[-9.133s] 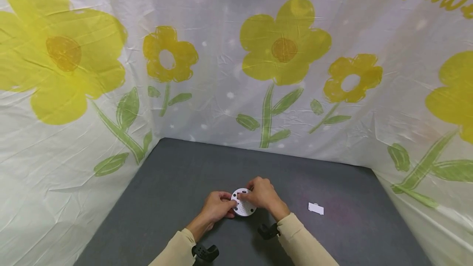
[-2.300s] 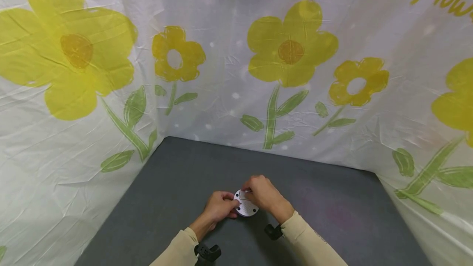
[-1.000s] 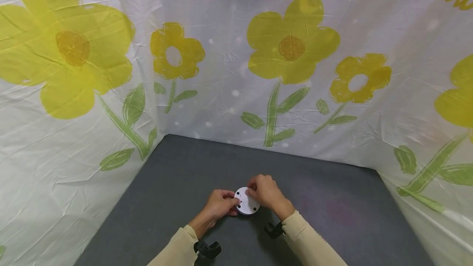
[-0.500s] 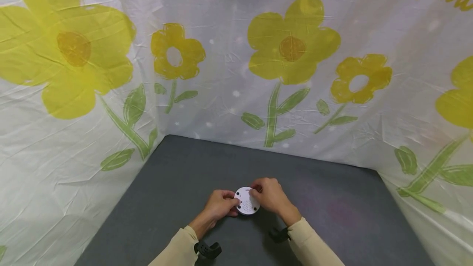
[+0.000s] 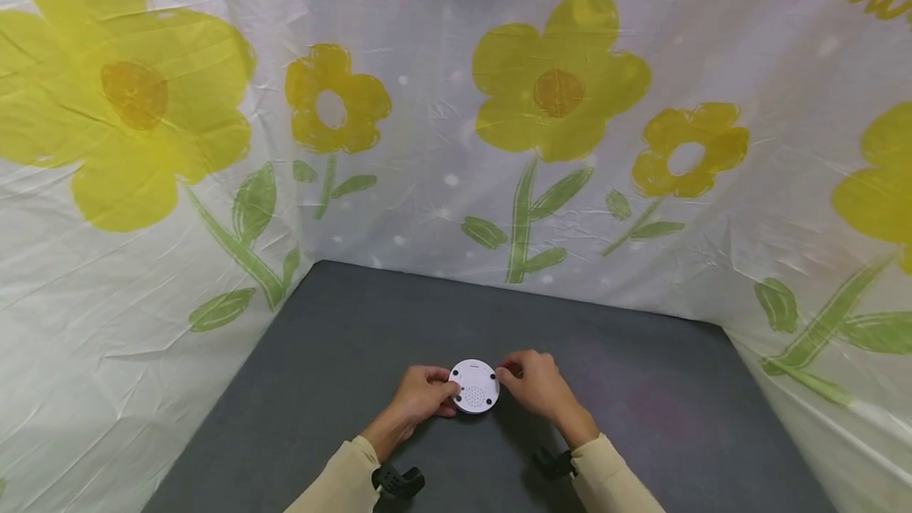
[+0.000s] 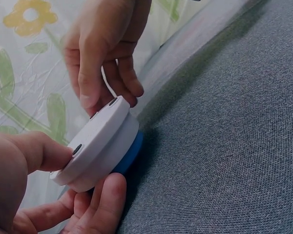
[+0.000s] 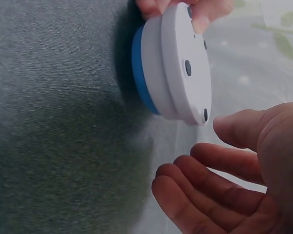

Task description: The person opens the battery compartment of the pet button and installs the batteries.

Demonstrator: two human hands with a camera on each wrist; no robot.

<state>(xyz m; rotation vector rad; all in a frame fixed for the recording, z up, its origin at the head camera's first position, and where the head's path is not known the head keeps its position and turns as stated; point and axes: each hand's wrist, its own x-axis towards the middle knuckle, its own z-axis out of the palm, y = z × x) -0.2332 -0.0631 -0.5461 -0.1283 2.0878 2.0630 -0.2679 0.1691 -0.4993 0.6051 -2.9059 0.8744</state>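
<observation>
A round white device [image 5: 475,387] with several black rubber feet and a patch of small speaker holes lies with its underside up. Its cover sits flush in that face, and a blue band [image 6: 130,154] shows at the end toward the table. My left hand [image 5: 420,396] pinches the device's left edge, thumb [image 6: 48,152] on the white face and fingers beneath. Just off the right edge is my right hand [image 5: 537,385], its fingers [image 7: 210,187] relaxed and bent with nothing between them; a gap shows between its thumb and the device in the right wrist view.
The dark grey cloth-covered table [image 5: 370,323] runs back to a white curtain [image 5: 427,204] printed with yellow flowers, which also hangs at both sides. Black camera mounts [image 5: 399,481] are strapped on both wrists.
Earlier a white cover lay on the table at right and the device's compartment was open; the right hand then pressed the cover in. Now that hand has moved right, off the device.
</observation>
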